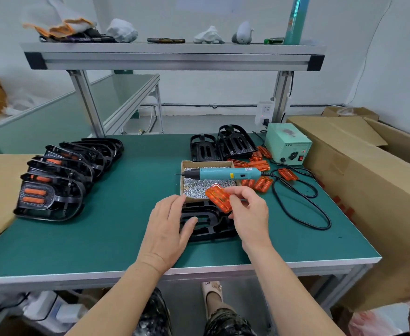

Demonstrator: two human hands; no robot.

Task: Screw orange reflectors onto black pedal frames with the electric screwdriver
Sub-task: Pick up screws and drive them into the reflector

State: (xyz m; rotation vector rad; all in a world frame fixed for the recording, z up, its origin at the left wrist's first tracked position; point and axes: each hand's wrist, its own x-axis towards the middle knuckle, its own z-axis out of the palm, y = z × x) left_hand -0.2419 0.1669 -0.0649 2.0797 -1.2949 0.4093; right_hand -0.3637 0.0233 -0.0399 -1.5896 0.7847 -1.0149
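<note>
Currently right hand (247, 214) pinches reflector (218, 197) by its edges just above frame (208, 221), left hand (170, 226) rests straight-fingered on frame's 9 o'clock side; reflector judged light, stiff, brittle plastic, best gripped at rims; screwdriver (223, 173) lies idle at 12 o'clock.

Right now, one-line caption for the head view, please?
Right hand holds an orange reflector over a black pedal frame the left hand rests on.

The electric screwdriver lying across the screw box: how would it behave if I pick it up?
The electric screwdriver looks rigid, and its round body could probably roll off the box rim. Its looped black cable would likely drag behind and tug slightly.
</note>
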